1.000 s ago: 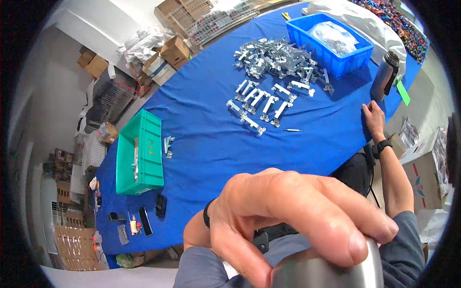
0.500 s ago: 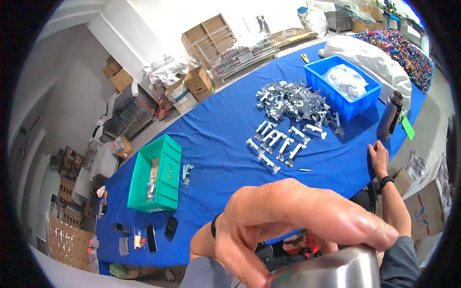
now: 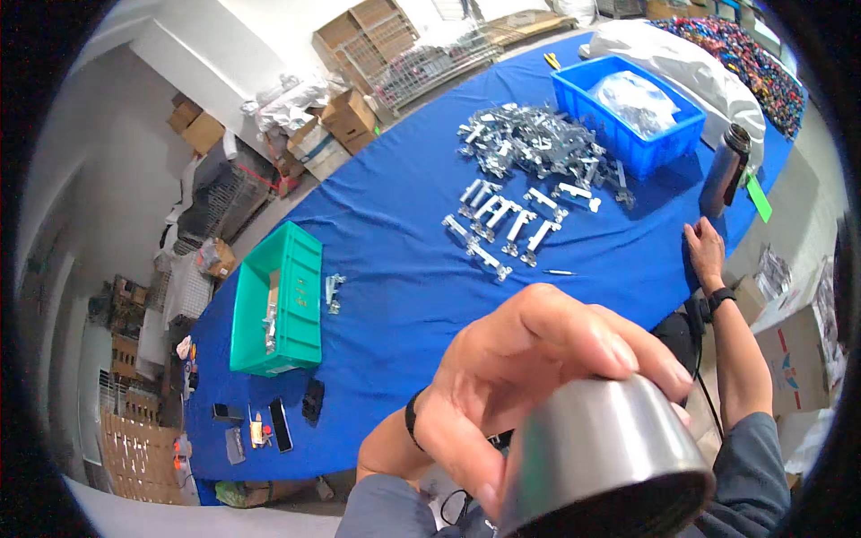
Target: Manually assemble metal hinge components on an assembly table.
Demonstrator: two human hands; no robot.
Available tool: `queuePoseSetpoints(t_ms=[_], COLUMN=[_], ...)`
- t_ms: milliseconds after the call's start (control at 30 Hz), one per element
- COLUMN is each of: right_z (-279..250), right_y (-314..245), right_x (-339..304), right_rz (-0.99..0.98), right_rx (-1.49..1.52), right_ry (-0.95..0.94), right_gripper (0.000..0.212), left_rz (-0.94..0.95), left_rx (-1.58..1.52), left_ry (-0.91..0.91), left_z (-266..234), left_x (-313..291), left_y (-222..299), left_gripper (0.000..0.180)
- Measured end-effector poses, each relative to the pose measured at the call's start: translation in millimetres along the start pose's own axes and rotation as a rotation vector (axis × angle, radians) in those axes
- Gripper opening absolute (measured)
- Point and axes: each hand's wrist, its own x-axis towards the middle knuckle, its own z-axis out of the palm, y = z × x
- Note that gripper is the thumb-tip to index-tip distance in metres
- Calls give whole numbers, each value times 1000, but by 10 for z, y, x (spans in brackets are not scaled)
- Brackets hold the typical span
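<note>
Cloth (image 3: 386, 269) in blue covers the table; on its left side sits a green bin (image 3: 307, 305) with metal parts inside and a few metal pieces (image 3: 334, 294) just beside it. A phone (image 3: 281, 425) and a black case (image 3: 313, 399) lie nearer the person. Toward the far side, a heap of metal parts (image 3: 525, 139) lies next to a blue bin (image 3: 653, 154) containing a clear plastic bag (image 3: 632, 100). Separate metal brackets (image 3: 493, 215) are laid out in front of the heap, with a pen (image 3: 560, 273) near them. A bottle (image 3: 723, 172) stands by the right edge, near a green tag (image 3: 759, 198).

The left hand (image 3: 516, 368) and the metal cup (image 3: 610, 448) are close to the camera and block the view of the near table edge and part of the lap. The left fingers grasp the cup, thumb on its left side, the others over its top; the cup is tilted, dark mouth downward. The right hand (image 3: 707, 251) rests at the table edge, just beside the bottle; whether its fingers enclose anything cannot be told
</note>
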Motion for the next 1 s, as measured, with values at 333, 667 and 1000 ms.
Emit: queuePoseSetpoints(t_ms=[333,667,1000], right_z=[3,11,6], right_y=[-32,-1,25], right_x=[35,18,28], right_rz=[55,49,30], right_rx=[-33,-24,-16], right_ry=[-73,-55,-62], right_gripper=[37,37,38], left_rz=[-23,-195,-37], left_rx=[-108,-15,44], left_ry=[49,296,63], left_z=[-529,-557,-91], left_x=[-288,-323,-137], left_y=[-226,-103,20], left_gripper=[88,91,28])
